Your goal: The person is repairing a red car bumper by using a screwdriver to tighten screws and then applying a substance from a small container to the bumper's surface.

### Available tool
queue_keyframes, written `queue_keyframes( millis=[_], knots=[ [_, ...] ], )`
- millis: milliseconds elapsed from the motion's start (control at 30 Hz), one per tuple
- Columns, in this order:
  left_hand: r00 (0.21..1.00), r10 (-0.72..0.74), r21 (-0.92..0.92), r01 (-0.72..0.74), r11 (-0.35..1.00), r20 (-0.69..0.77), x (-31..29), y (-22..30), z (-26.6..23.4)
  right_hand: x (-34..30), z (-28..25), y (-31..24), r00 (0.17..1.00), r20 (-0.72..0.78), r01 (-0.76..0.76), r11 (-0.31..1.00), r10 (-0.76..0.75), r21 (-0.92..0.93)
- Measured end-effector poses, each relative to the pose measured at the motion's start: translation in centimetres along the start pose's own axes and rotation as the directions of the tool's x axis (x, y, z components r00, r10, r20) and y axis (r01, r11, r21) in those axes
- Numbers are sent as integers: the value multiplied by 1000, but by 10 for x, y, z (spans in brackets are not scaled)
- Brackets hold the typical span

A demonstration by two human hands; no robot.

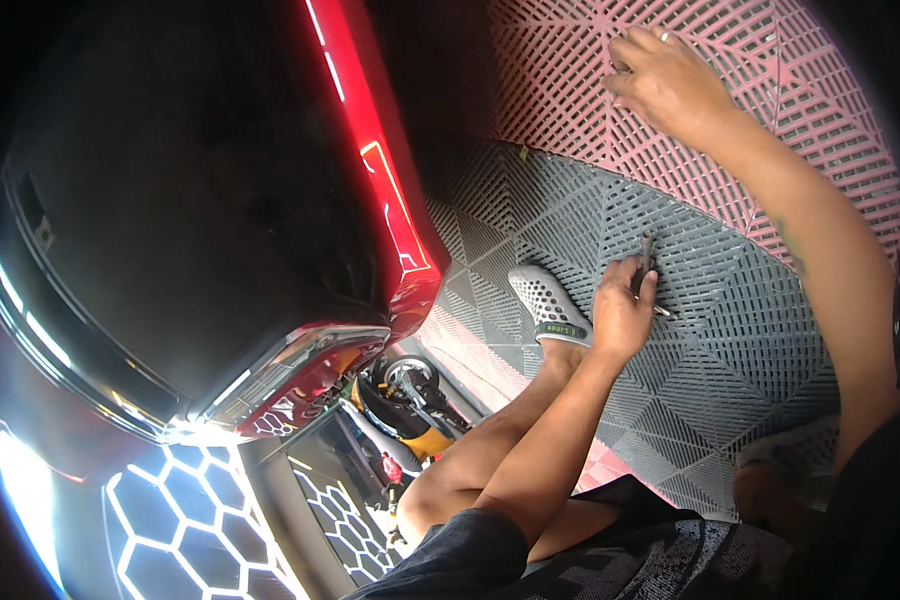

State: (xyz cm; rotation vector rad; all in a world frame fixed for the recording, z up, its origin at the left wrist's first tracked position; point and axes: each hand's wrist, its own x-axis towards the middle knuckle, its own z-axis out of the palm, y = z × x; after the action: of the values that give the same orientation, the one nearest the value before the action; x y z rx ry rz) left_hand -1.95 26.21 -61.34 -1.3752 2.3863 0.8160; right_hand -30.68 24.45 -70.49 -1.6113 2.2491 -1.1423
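My left hand [622, 310] is closed round a slim, dark metal tool [648, 250], held low over the grey slatted floor tiles [710, 330]. One end of the tool sticks out past my fingers, and a thin shiny part shows below my thumb. Its exact kind is hard to make out. Farther off to the right, my right hand [670, 85] is low over the pink floor tiles [560, 60], a ring on one finger. Its fingers are curled inward, and whatever they may hold is hidden.
A red car [410, 270] with dark glass fills the left side. My foot in a grey clog [545, 300] stands between it and my left hand. Beyond my knee is a yellow and black motorcycle [415, 410]. Hexagonal lights [190, 510] glow at lower left.
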Motion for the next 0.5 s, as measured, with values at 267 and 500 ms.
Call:
queue_keyframes(
  millis=[267,500],
  knots=[
    [980,-124,-10,127,992,157,17,29,-18,2,6,15,991,-126,65,995,-55,79],
    [965,-187,-627,32,778,-182,54,56,-97,7,6,12,995,-95,20,995,-11,96]
  ],
)
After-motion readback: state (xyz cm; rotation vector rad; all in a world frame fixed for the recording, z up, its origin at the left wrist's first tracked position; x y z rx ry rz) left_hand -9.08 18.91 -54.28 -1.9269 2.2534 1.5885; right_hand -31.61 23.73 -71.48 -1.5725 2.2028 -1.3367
